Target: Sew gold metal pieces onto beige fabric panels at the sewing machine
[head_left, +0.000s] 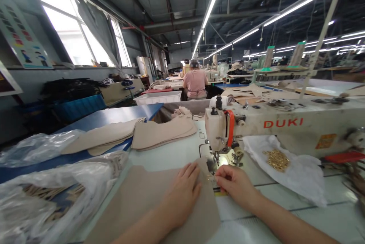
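My left hand (pixel 179 194) lies flat with fingers stretched out on a beige fabric piece (pixel 137 202) spread on the sewing table. My right hand (pixel 235 185) is curled beside it, its fingers pinched at the fabric's edge just in front of the needle area (pixel 219 160) of a white DUKI sewing machine (pixel 285 124). What the pinch holds beyond the fabric edge I cannot make out.
Stacked beige cut pieces (pixel 162 131) lie behind the work. Clear plastic bags (pixel 57 187) with parts sit at left. A white cloth with gold metal bits (pixel 276 159) lies at right. A person in pink (pixel 195 83) sits ahead at another station.
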The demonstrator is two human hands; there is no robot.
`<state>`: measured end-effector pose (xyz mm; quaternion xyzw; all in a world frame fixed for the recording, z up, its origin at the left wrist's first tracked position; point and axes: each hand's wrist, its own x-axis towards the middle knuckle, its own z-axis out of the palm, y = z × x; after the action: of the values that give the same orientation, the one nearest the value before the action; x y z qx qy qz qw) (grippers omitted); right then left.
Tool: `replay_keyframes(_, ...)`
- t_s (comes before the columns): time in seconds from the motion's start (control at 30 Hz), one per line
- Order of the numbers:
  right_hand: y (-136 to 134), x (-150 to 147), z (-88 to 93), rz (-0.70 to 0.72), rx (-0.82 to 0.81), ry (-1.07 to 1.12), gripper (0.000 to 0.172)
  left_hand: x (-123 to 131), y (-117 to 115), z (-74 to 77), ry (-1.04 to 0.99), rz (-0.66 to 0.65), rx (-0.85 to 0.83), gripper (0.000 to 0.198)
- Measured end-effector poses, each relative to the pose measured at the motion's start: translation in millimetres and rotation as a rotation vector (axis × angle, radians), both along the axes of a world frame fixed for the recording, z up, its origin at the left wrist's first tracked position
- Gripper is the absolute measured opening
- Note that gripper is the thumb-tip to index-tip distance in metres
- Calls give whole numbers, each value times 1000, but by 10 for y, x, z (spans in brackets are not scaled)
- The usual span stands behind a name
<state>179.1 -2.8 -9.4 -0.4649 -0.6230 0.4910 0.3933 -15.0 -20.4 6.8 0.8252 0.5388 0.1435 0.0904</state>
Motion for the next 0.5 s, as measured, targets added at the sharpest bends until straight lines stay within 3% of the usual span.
replay_keyframes(0.23, 134, -29, 110, -3, -234, -67, 8, 85, -202, -202, -10, -8, 85, 50)
replay_keyframes(0.5, 269, -104, 194, 23, -351, -141, 19, 61, -186, -226, -66, -21, 98, 50)
